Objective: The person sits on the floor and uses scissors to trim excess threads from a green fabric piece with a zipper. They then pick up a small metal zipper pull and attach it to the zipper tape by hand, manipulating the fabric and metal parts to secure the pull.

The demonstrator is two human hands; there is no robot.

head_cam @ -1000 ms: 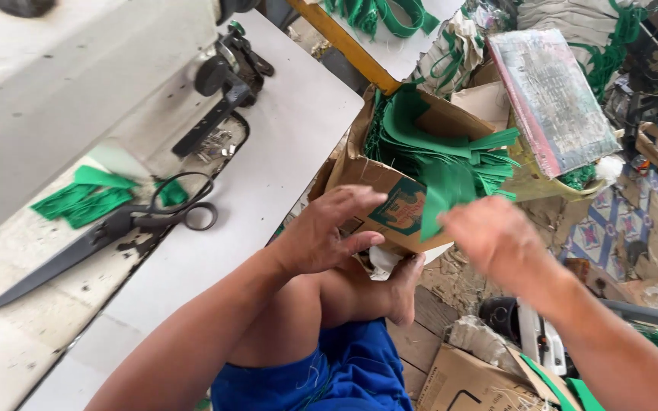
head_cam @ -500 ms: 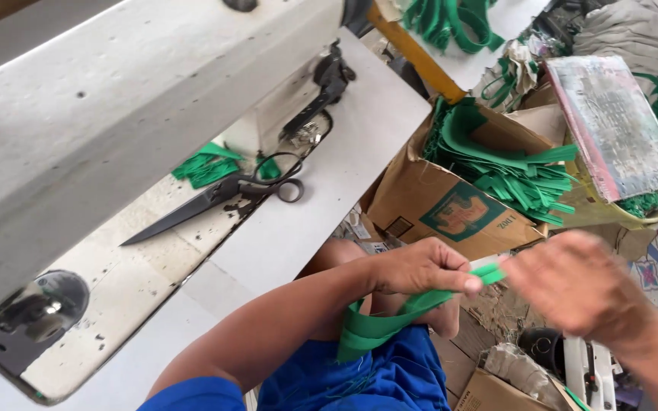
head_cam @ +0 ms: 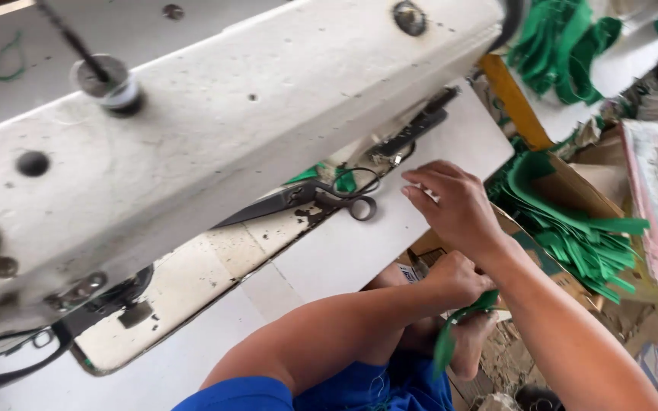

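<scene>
White worktable (head_cam: 344, 259) carrying sewing machine (head_cam: 215, 129), scissors (head_cam: 306, 199); cardboard box (head_cam: 550, 259) of green strips beside. Left hand (head_cam: 458, 278) fisting around green strap (head_cam: 455, 335) at knee. Right hand (head_cam: 455, 205) hovering half-open, fingers loosely curled, over table edge.

Large off-white painted-metal sewing machine body (head_cam: 215, 129), upper left of the frame: matt enamel, chipped and speckled with dark spots. Flat cream machine bed plate (head_cam: 215, 278), lower left: smooth but stained and scuffed. White laminate table top (head_cam: 359, 243), centre: smooth, faintly glossy. Dark steel scissors (head_cam: 306, 199) on the bed: dull, worn metal. Long green woven fabric strip (head_cam: 458, 327), gripped in the left hand (head_cam: 458, 278) at lower centre: soft, matt cloth. Brown corrugated cardboard box (head_cam: 565, 179), right: rough, creased paperboard, filled with matt green cloth strips (head_cam: 588, 243). Blue cloth shorts (head_cam: 375, 388), bottom edge: soft, matt weave.
</scene>
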